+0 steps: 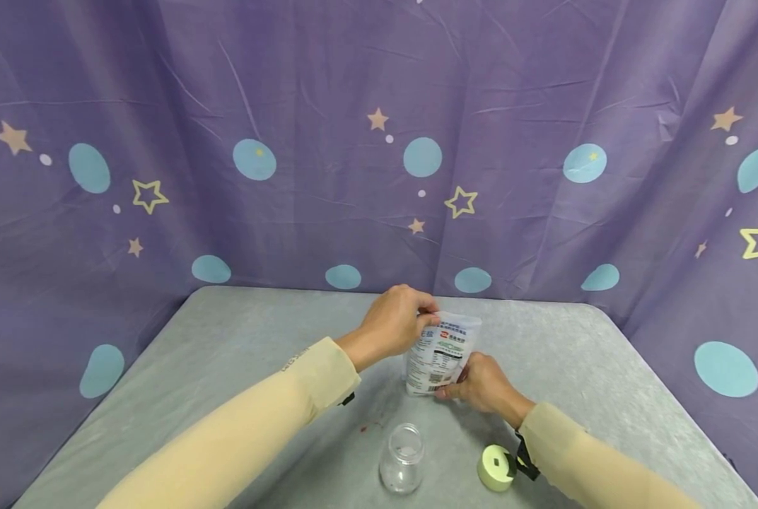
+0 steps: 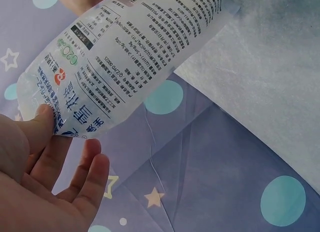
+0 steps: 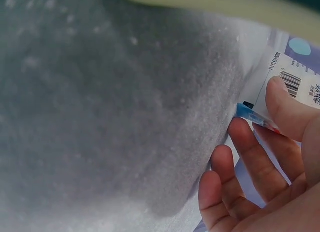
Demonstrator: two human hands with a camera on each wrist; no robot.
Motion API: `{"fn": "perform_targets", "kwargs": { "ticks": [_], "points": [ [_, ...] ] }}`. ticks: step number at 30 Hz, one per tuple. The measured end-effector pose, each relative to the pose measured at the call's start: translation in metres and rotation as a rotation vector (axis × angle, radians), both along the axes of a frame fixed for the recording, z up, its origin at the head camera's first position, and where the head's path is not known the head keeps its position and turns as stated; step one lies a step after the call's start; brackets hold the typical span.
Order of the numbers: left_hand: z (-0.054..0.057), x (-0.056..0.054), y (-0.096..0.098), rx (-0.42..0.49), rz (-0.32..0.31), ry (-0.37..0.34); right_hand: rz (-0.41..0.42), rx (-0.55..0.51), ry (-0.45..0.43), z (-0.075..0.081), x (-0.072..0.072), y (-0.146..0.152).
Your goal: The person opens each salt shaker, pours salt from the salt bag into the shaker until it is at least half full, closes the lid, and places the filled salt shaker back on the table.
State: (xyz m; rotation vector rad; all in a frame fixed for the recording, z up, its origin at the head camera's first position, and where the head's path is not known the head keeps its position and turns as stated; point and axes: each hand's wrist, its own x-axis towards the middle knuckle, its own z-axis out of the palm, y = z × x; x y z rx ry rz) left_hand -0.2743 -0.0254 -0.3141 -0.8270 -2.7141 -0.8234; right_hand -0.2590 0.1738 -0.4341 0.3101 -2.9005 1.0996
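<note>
A white printed bag of salt [image 1: 441, 359] is held upright over the table, its printed panel toward me in the head view. My left hand [image 1: 393, 322] pinches its top left corner between thumb and fingers, and the other fingers [image 2: 95, 174] extend past the edge. At the bottom right corner, my right hand [image 1: 486, 382] grips the bag, thumb beside the barcode in the right wrist view. Nearer to me stands a clear jar [image 1: 401, 459] with an uncovered mouth. Right of it lies a pale green round piece [image 1: 496, 468] with a dark mark, close to my right wrist.
The grey table [image 1: 258, 353] reaches back to a purple curtain [image 1: 328, 212] printed with stars and blue dots. A small red speck [image 1: 363, 429] shows on the tabletop left of the jar. Both forearms cross the front of the table.
</note>
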Motion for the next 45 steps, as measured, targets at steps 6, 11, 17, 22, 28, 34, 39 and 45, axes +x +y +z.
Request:
{"fn": "perform_targets", "kwargs": {
  "ticks": [6, 11, 17, 22, 28, 34, 39, 45],
  "points": [
    [0.003, 0.001, -0.001, 0.008, -0.002, 0.024, 0.028, -0.023, -0.029, 0.003, 0.004, 0.002],
    [0.006, 0.003, -0.002, 0.026, -0.001, 0.024, 0.145, -0.071, -0.046, 0.008, 0.008, 0.008],
    [0.01, 0.006, -0.001, 0.045, -0.017, 0.046, 0.208, -0.116, -0.065, 0.01, 0.009, 0.017],
    [0.015, 0.01, -0.001, 0.061, -0.028, 0.075, 0.221, -0.146, -0.068, 0.011, 0.01, 0.025],
    [0.023, 0.015, -0.003, 0.089, -0.036, 0.081, 0.283, -0.211, -0.047, 0.015, 0.013, 0.036],
    [0.027, 0.021, -0.005, 0.104, -0.035, 0.081, 0.335, -0.217, -0.04, 0.017, 0.016, 0.044],
    [0.027, 0.024, -0.009, 0.127, -0.037, 0.095, 0.383, -0.231, -0.062, 0.02, 0.02, 0.048],
    [0.026, 0.027, -0.012, 0.152, -0.046, 0.091, 0.451, -0.303, -0.099, 0.022, 0.022, 0.054]
  ]
}}
